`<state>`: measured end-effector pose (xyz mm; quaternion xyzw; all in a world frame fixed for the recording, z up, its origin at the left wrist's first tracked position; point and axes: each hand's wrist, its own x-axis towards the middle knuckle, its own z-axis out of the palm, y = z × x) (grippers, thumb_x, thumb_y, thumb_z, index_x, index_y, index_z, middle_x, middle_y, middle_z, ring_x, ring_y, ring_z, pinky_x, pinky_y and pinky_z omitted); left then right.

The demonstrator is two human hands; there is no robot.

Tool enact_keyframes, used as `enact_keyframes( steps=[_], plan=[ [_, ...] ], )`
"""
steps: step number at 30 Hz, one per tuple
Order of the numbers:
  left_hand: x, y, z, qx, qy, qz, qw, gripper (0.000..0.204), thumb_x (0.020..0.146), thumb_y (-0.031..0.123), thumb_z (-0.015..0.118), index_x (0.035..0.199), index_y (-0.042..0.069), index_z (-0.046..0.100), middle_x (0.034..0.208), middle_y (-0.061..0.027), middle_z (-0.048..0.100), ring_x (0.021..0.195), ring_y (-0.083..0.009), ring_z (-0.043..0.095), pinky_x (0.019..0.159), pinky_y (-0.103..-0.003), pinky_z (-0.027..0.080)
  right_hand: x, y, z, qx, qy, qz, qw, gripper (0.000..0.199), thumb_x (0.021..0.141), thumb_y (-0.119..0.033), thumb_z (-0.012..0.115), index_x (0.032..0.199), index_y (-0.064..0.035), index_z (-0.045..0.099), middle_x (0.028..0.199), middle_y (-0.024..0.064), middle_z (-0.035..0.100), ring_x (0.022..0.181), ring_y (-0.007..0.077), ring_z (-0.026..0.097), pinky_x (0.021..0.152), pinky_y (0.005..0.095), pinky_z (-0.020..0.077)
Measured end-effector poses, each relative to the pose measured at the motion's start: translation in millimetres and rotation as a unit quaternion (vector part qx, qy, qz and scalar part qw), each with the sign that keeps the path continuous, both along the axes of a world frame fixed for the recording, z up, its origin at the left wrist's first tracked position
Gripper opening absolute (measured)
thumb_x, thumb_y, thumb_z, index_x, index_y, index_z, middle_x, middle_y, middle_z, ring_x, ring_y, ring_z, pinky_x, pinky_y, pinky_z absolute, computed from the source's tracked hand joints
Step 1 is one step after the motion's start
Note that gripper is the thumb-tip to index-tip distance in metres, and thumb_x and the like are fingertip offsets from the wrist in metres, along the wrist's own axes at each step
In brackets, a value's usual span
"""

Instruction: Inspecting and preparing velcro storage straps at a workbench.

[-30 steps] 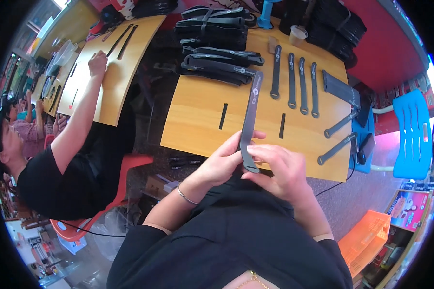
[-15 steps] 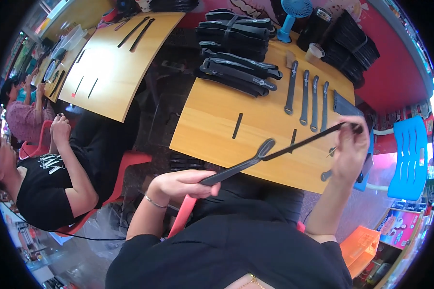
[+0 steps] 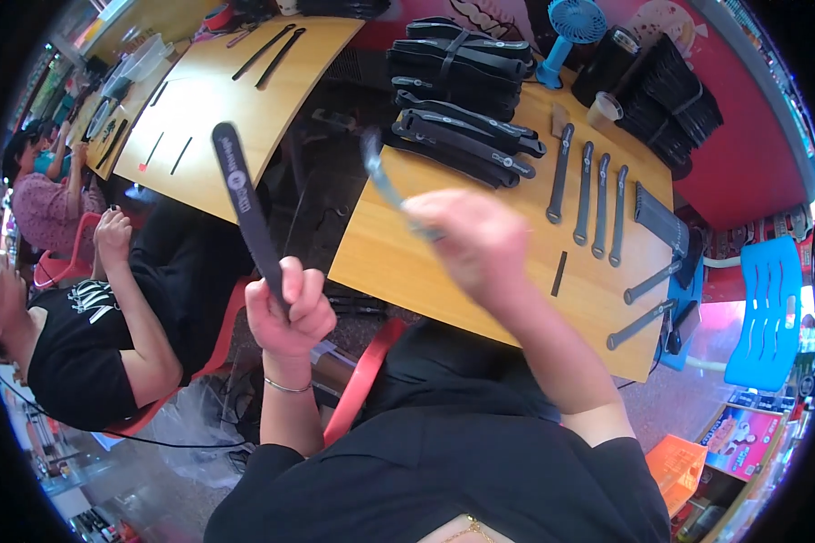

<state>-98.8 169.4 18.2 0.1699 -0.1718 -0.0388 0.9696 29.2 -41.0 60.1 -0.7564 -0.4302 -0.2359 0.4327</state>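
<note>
In my left hand (image 3: 290,308) a black strap (image 3: 243,195) stands up at a slant, gripped low by closed fingers. Its rounded top end carries light printing. My right hand (image 3: 475,235), smeared by motion, is above the wooden table and pinches a greyish strap end (image 3: 385,176) that points up and left. Whether both pieces belong to one strap, I cannot tell. Several dark straps (image 3: 585,185) with ring ends lie side by side at the table's right, beyond my right hand. Two shorter-looking straps (image 3: 643,324) lie near the right edge.
Bundled straps (image 3: 462,68) are stacked at the back of my table (image 3: 380,244), beside a blue fan (image 3: 572,27), a black cylinder and a cup (image 3: 604,110). To the left, a seated person (image 3: 109,335) works at another table (image 3: 208,109). A blue plastic chair (image 3: 762,317) stands right.
My left hand has risen and turned the strap upright. My right hand has swung left from the table's right side to over its middle, and the strap is no longer stretched between the hands.
</note>
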Motion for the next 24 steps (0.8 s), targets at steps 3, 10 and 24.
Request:
enact_keyframes(
  steps=[3,10,24],
  plan=[
    [9.7,-22.0,10.6,0.000,0.052,-0.006,0.999,0.034,0.098,0.035,0.040,0.095,0.002,0.050,0.069,-0.0039,0.042,0.044,-0.0076,0.029,0.040,-0.024,0.025,-21.9,10.7,-47.3,-0.201,0.008,0.002,0.979,0.012,0.073,-0.012,0.066,0.085,-0.0119,0.064,0.084,0.0004,0.063,0.070,0.0180,0.062,0.055,0.0310,0.0507],
    [19.9,-71.7,-0.3,0.073,0.115,0.030,0.990,0.039,0.101,0.037,0.035,0.117,0.005,0.050,0.073,-0.0028,0.046,0.065,-0.0115,0.041,0.058,-0.025,0.035,-33.6,-3.8,-82.0,-0.300,0.059,0.015,0.952,0.022,0.073,-0.025,0.068,0.091,-0.0126,0.063,0.097,0.0016,0.062,0.075,0.0190,0.063,0.060,0.0319,0.0518],
    [36.1,-103.1,-5.0,0.187,0.117,0.125,0.967,0.039,0.103,0.036,0.026,0.127,0.007,0.036,0.110,-0.0182,0.061,0.099,-0.0293,0.065,0.080,-0.036,0.056,-63.1,-78.4,-4.3,-0.092,0.283,-0.070,0.952,0.034,0.090,-0.009,0.055,0.124,-0.0079,0.059,0.081,0.0103,0.065,0.074,0.0249,0.064,0.067,0.0344,0.0499]
  ],
)
